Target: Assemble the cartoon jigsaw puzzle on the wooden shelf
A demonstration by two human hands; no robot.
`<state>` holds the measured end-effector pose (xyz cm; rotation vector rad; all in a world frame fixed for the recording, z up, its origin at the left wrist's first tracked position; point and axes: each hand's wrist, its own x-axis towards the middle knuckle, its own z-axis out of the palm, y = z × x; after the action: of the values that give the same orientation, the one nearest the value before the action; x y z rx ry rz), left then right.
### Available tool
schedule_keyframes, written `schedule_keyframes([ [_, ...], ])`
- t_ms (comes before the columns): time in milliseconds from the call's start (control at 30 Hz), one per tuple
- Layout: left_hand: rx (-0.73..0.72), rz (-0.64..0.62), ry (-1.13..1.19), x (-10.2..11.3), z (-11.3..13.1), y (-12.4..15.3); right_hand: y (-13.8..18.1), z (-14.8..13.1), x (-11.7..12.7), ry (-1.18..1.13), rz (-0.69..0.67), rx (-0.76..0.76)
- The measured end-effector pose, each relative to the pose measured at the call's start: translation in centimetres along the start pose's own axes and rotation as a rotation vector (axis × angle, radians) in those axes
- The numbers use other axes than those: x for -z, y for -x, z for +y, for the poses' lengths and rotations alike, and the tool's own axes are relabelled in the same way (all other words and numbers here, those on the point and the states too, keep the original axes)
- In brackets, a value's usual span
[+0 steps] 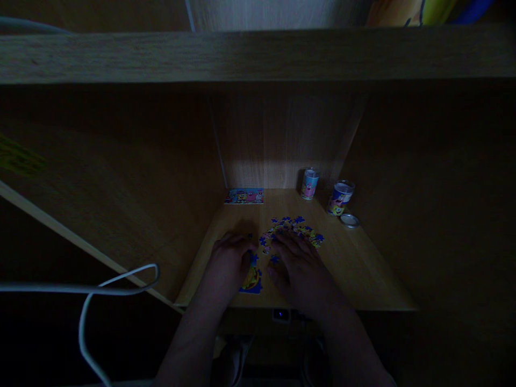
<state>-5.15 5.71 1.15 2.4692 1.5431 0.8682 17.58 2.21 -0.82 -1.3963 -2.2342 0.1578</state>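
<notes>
My left hand (229, 260) is over a joined section of jigsaw puzzle (252, 282), blue with a yellow picture, near the front edge of the wooden surface. Its fingers are curled in, and whatever they hold is hidden. A small dark puzzle piece (250, 235) lies just beyond those fingertips. My right hand (296, 263) has its fingers stretched out over a pile of loose puzzle pieces (310, 234), touching or just above it. Beside its thumb lies a single blue piece (274, 259). Dim light hides fine detail.
A colourful picture card (244, 196) lies at the back left. At the back right stand a printed can (309, 185) and a second can (341, 199), with a round metal lid (349, 220) nearby. A shelf edge (258, 56) crosses above; a white cable (86, 322) loops at left.
</notes>
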Motion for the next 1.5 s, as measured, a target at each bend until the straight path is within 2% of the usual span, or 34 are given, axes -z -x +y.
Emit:
schedule_keyframes([
  [233, -0.014, 0.063, -0.014, 0.0, 0.0, 0.2, 0.0, -0.1, 0.2, -0.005, -0.016, -0.017],
  [533, -0.013, 0.064, -0.019, -0.1, -0.1, 0.2, -0.1, -0.3, 0.2, 0.01, -0.018, -0.031],
  [633, -0.002, 0.103, 0.008, 0.0, -0.1, 0.2, -0.1, -0.3, 0.2, 0.009, -0.011, -0.042],
  [733, 0.044, 0.188, 0.058, 0.4, 0.0, 0.3, -0.1, -0.3, 0.6, -0.022, -0.002, 0.005],
  [833, 0.106, 0.239, 0.101, 0.7, 0.0, 0.4, 0.0, -0.4, 1.3, -0.067, -0.027, 0.114],
  [967, 0.116, 0.194, 0.1, 0.6, 0.0, 0.4, 0.1, -0.3, 2.0, -0.118, -0.06, 0.211],
  [1100, 0.104, 0.103, -0.008, 0.2, 0.1, 0.2, 0.1, -0.1, 2.0, -0.169, -0.076, 0.269],
  [1267, 0.122, 0.034, -0.066, 0.1, 0.3, 0.1, -0.2, -0.1, 1.8, -0.192, -0.09, 0.256],
  [1500, 0.163, 0.023, -0.011, 0.2, 0.2, 0.0, -0.4, 0.0, 1.6, -0.173, -0.035, 0.223],
])
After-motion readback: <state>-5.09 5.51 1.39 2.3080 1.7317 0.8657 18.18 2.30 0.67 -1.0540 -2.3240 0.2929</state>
